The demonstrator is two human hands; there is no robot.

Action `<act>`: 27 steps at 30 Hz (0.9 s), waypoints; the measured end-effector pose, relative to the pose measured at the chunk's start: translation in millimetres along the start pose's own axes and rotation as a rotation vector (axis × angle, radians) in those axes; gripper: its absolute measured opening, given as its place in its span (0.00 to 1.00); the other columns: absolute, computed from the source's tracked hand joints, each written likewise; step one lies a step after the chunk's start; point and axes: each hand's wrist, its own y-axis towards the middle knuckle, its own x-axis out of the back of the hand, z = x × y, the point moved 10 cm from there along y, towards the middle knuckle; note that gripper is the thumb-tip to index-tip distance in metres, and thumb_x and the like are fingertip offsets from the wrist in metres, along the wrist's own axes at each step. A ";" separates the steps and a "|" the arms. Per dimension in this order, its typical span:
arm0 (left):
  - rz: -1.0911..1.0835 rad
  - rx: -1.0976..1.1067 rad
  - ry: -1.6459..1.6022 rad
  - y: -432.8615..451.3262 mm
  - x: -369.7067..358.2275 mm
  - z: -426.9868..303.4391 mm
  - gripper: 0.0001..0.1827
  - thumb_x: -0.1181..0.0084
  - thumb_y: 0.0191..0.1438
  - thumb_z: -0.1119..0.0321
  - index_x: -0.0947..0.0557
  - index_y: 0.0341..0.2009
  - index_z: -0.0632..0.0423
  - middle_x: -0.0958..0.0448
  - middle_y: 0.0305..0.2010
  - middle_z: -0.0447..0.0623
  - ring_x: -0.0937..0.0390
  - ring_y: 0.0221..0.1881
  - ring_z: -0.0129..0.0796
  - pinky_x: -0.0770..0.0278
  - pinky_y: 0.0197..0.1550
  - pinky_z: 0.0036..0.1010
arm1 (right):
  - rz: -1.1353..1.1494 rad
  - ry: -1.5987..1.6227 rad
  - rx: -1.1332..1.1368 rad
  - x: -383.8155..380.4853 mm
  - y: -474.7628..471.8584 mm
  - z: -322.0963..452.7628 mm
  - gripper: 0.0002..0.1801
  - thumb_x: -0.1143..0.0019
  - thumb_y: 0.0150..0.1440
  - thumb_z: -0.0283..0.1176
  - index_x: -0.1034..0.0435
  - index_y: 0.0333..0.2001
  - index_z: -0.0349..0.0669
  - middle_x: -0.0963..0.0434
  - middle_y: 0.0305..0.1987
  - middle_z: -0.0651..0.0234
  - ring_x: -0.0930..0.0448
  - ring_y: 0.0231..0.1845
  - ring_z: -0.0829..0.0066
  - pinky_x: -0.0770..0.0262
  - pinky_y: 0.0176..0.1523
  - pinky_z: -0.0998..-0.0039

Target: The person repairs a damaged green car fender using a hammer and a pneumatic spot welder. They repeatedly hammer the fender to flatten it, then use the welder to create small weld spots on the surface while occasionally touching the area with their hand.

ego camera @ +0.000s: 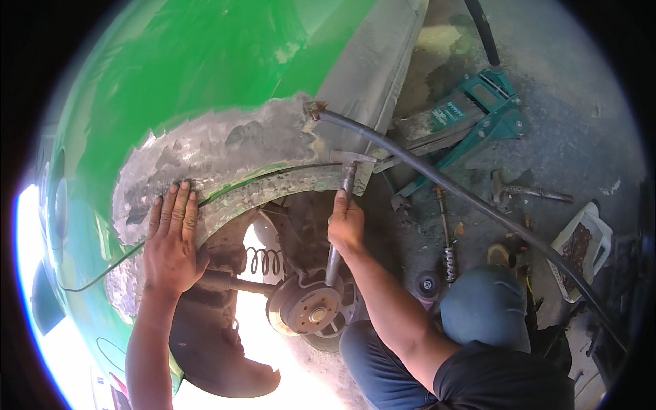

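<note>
My left hand [174, 241] lies flat, palm down, on the bare metal patch of a green car's body panel [215, 66], above the wheel arch [271, 189]. Nothing is held in it. My right hand [347, 221] grips the metal handle of a body hammer [349, 174]. The hammer's head is at the right end of the arch lip; whether it touches the metal is not plain. Below the arch are a rusty brake disc [312, 310], a coil spring [264, 261] and a dark, hanging liner [220, 353].
A dark bar or hose [441, 179] slants from the panel to the lower right. Beyond it are a teal floor jack [492, 113], another hammer [533, 192], a slide hammer-like rod [447, 241], an angle grinder [427, 285] and a cut white plastic jug [594, 236]. My knees are close by.
</note>
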 end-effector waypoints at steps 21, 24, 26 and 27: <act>-0.166 0.222 0.073 -48.7 -0.4 22.8 0.46 0.45 0.44 0.79 0.38 0.72 0.65 0.41 0.77 0.65 0.45 0.78 0.59 0.46 0.77 0.53 | 0.192 -0.046 0.294 -29.2 -45.6 66.6 0.27 0.56 0.73 0.52 0.34 0.32 0.39 0.34 0.19 0.73 0.35 0.21 0.80 0.36 0.27 0.71; -0.155 0.210 0.120 -49.0 -0.9 23.3 0.47 0.44 0.44 0.77 0.39 0.73 0.64 0.41 0.77 0.64 0.45 0.78 0.58 0.47 0.77 0.53 | 0.227 -0.169 0.184 -30.6 -41.1 70.0 0.28 0.54 0.73 0.51 0.32 0.32 0.35 0.34 0.19 0.67 0.34 0.23 0.73 0.33 0.30 0.63; -0.104 0.200 0.041 -52.2 0.7 25.5 0.47 0.40 0.47 0.69 0.39 0.73 0.64 0.43 0.77 0.64 0.46 0.78 0.58 0.48 0.78 0.53 | 0.168 -0.088 0.260 -23.2 -40.7 86.2 0.28 0.56 0.73 0.52 0.32 0.32 0.37 0.34 0.19 0.69 0.34 0.22 0.76 0.34 0.28 0.66; -0.089 0.192 0.010 -54.7 3.8 26.3 0.47 0.39 0.49 0.65 0.40 0.73 0.65 0.43 0.78 0.65 0.47 0.79 0.59 0.49 0.78 0.53 | 0.183 -0.040 0.279 -24.1 -41.5 91.1 0.29 0.56 0.73 0.53 0.33 0.31 0.37 0.34 0.19 0.71 0.34 0.22 0.78 0.35 0.27 0.67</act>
